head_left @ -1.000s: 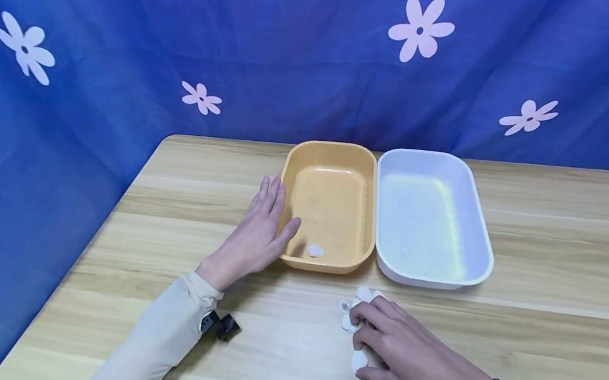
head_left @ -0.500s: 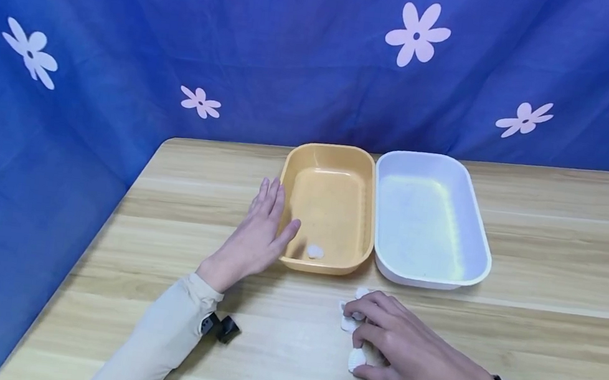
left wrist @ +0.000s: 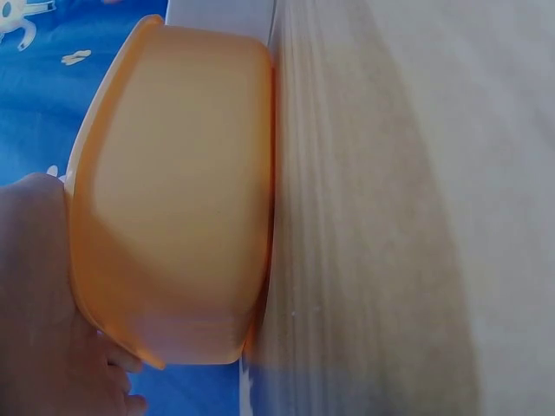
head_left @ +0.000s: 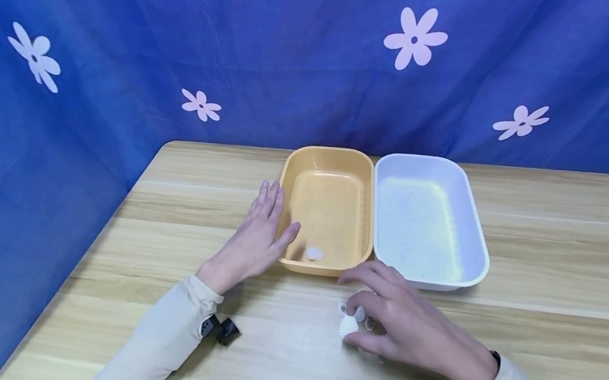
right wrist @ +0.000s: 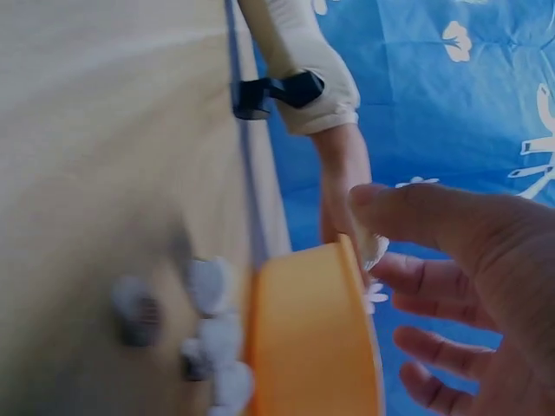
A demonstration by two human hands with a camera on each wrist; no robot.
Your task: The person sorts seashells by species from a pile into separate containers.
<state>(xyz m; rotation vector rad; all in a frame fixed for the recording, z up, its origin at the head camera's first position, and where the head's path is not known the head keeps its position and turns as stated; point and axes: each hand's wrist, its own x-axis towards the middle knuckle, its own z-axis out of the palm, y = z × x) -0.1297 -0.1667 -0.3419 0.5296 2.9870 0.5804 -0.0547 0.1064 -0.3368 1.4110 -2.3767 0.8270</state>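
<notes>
My right hand (head_left: 402, 320) pinches a small white seashell (head_left: 348, 327) between thumb and index finger, above the table in front of the tubs. In the right wrist view the same seashell (right wrist: 375, 251) shows at the thumb tip. Several more white shells (right wrist: 210, 284) lie on the tabletop, mostly hidden under the hand in the head view. With fingers straight, my left hand (head_left: 254, 234) rests against the left rim of the orange tub (head_left: 324, 267), its thumb over the edge. One pale shell (head_left: 314, 254) sits inside that tub near its front wall.
A white tub (head_left: 429, 284) stands against the right side of the orange one. Both are near the back edge of the wooden table (head_left: 556, 256), before a blue curtain (head_left: 308, 59) with flowers.
My right hand has picked up a seashell from the table and moved slightly up and left towards the tubs. The left hand stays at the orange tub.
</notes>
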